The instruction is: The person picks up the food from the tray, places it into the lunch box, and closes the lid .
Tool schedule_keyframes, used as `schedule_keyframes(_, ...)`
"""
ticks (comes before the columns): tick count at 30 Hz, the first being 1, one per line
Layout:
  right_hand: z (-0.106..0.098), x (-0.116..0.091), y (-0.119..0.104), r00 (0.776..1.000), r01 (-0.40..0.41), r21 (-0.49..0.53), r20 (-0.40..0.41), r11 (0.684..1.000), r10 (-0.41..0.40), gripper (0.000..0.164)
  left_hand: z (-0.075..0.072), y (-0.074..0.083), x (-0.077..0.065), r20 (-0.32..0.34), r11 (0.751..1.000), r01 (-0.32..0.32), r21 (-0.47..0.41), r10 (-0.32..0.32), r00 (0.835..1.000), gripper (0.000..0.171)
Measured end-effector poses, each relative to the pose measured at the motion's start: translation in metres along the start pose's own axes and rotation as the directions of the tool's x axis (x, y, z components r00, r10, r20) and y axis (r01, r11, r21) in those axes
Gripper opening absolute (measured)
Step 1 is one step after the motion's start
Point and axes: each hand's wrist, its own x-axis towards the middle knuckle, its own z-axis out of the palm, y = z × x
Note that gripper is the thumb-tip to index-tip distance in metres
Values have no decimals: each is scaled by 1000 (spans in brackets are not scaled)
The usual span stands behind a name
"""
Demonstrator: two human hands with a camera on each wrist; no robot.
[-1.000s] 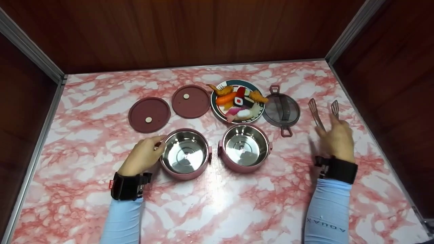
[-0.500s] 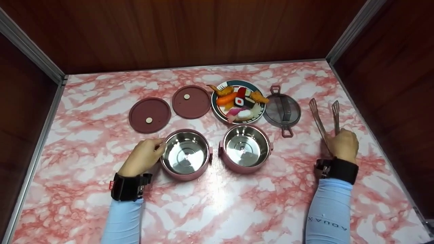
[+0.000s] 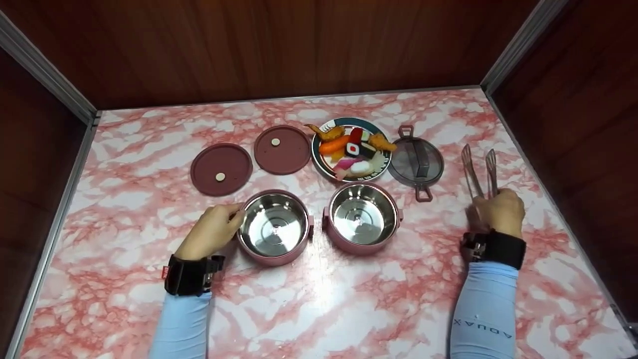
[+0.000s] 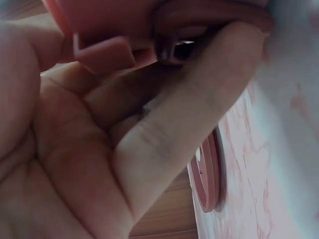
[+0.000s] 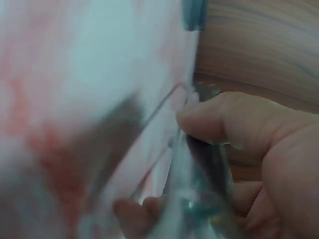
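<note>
At the left, my left hand (image 3: pixel 212 229) holds the side handle of a pink pot (image 3: pixel 275 260) with a shiny steel inside. In the left wrist view its fingers curl under the pink handle (image 4: pixel 105 56). A second pink pot (image 3: pixel 361 248) stands just to the right, apart from the first. On the far right, my right hand (image 3: pixel 504 212) grips a pair of metal tongs (image 3: pixel 470 172), whose two slotted ends point away from me and stand apart. The right wrist view is blurred, with the thumb pressing on the shiny metal.
Behind the pots lie two dark pink round lids (image 3: pixel 222 162), a patterned plate (image 3: pixel 349 121) heaped with toy sushi and fried food (image 3: pixel 352 149), and a dark see-through lid (image 3: pixel 432 159) with loop handles. Brown wooden panels (image 3: pixel 279 50) wall the marbled table at the back and sides.
My right hand has drawn slightly back toward me, closing round the tongs. The tong ends have come nearer each other. My left hand keeps its hold on the pot handle.
</note>
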Motion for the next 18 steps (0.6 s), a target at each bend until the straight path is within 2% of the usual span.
schedule_keyframes(4,-14,-8,-7,996,-83,91,22,992,81,75,0,0,1,11,1000,15,-3,-15,1000,33)
schedule_keyframes(6,-19,-12,-13,996,-78,126,-33,989,83,78,0,0,1,12,1000,21,-1,-21,1000,33)
schedule_keyframes(8,-24,-18,-21,994,-30,149,-96,988,45,81,0,0,0,14,1000,27,5,-27,1000,33)
schedule_keyframes(10,-25,-26,-31,987,54,158,-158,986,-29,83,0,-1,0,10,999,29,14,-29,1000,33)
schedule_keyframes(13,-20,-37,-48,965,214,134,-185,968,-188,87,1,0,0,9,999,34,26,-34,999,32)
schedule_keyframes(15,-14,-43,-59,935,324,103,-183,940,-303,84,1,0,0,5,999,37,33,-37,999,32)
schedule_keyframes(18,-2,-48,-71,879,461,54,-166,886,-447,76,3,1,1,-5,998,37,49,-37,999,30)
